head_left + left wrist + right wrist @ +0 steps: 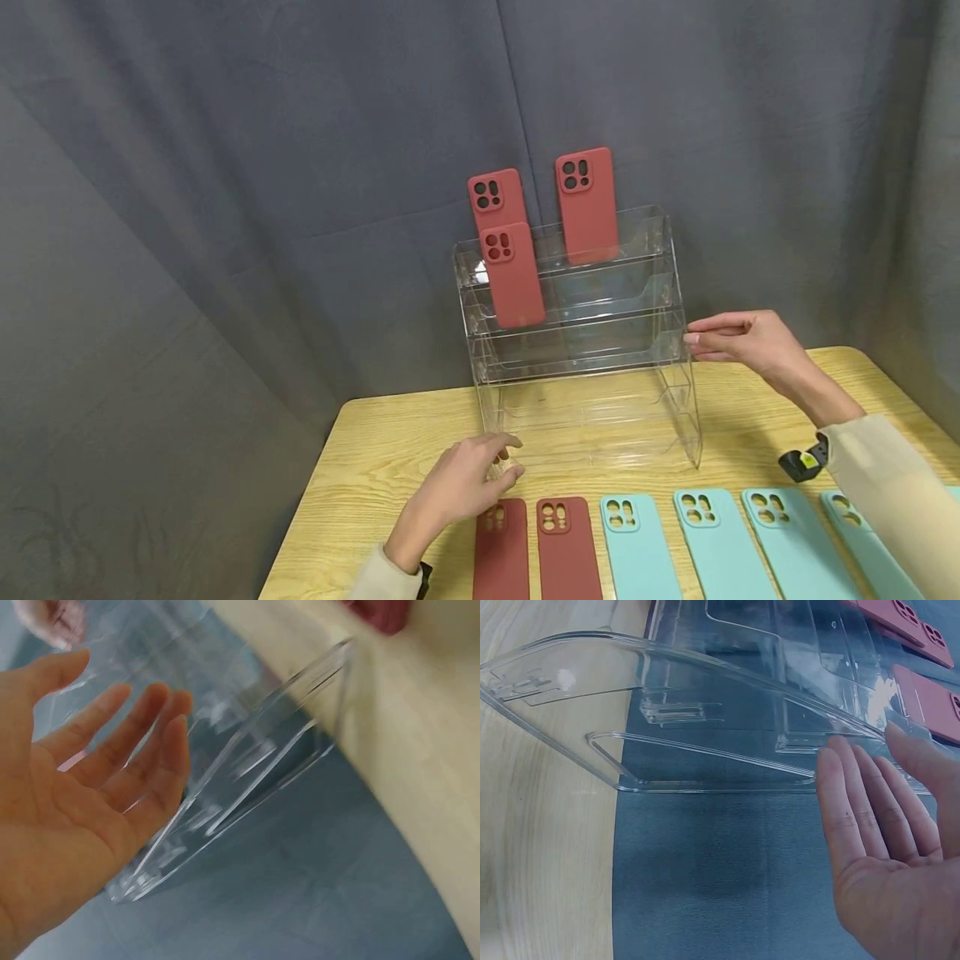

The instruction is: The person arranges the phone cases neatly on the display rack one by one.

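Here, a rack [592,340] stands beside the right hand [759,345].

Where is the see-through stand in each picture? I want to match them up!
Head: the see-through stand is in the middle, a bit to the right.
Left wrist: it slants from the top middle to the lower left, partly behind the left hand.
Right wrist: it stretches across the top half, partly behind the right hand.
Shared landmark: the wooden table.
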Demonstrator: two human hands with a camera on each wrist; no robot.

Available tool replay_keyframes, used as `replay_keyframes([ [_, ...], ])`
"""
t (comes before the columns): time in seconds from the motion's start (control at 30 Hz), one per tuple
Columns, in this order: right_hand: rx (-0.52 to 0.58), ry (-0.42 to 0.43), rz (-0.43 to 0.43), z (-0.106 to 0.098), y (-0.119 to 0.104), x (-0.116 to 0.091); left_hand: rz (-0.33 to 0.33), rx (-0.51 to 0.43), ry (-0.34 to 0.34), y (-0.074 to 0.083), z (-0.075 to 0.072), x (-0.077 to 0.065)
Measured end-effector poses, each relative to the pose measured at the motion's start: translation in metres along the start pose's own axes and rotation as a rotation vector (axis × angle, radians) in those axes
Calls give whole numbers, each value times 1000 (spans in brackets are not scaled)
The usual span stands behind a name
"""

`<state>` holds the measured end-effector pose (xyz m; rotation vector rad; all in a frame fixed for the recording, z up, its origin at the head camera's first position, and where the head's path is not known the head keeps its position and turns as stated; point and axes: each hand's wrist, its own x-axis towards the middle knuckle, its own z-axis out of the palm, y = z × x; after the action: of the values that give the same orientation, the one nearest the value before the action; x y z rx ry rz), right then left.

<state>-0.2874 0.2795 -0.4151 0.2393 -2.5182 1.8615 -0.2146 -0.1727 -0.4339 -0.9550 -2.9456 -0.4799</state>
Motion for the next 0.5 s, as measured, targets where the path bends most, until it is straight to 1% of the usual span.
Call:
replay_keyframes([
  [0.13,2,8,1,-3,-3,-2,-37,43,-56,-1,19,-8],
  [0.23,52,4,-13,-5,-3,-3,-59,67,-87,0,31,-13],
  [0.33,114,-5,-21,-6,-4,-3,-95,74,-117,2,39,-19],
  [0.5,120,-15,-11,-8,-2,-3,-176,76,-147,4,49,-28],
])
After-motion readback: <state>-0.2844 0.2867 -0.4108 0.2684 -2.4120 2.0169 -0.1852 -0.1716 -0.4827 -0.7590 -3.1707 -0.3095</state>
